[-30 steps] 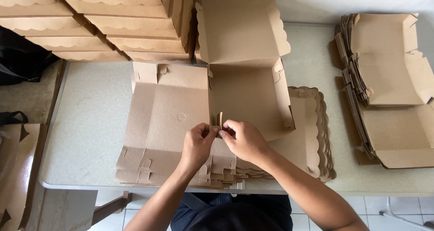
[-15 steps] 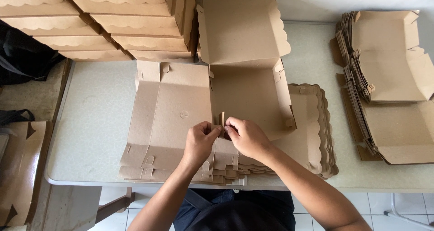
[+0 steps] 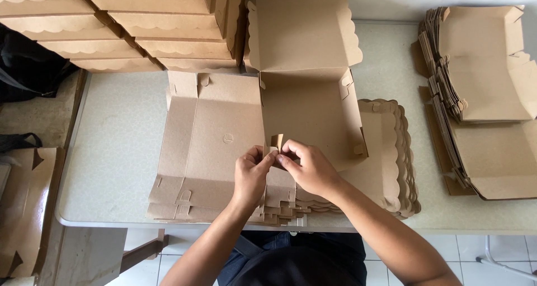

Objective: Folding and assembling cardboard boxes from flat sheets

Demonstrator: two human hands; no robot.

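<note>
Left hand [image 3: 251,171] and right hand [image 3: 307,166] pinch corner tab [image 3: 276,141] of kraft box blank [image 3: 224,135], fingertips closed. Keep tab upright, crease square, slot just beside grip aligned.

Brown half-folded box [image 3: 302,104] mid-table, flat blanks [image 3: 481,96] stacked right.

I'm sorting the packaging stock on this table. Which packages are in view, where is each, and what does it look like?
Box in hand: table centre, plain brown card, half-folded, scalloped lid raised; left hand and right hand pinch its front tab.
Flat blanks: stacked under it, brown, scalloped edges.
Finished boxes: upper left, closed, brown, stacked.
Partly folded boxes: right, nested, brown.
No labels, signs or screens.
</note>
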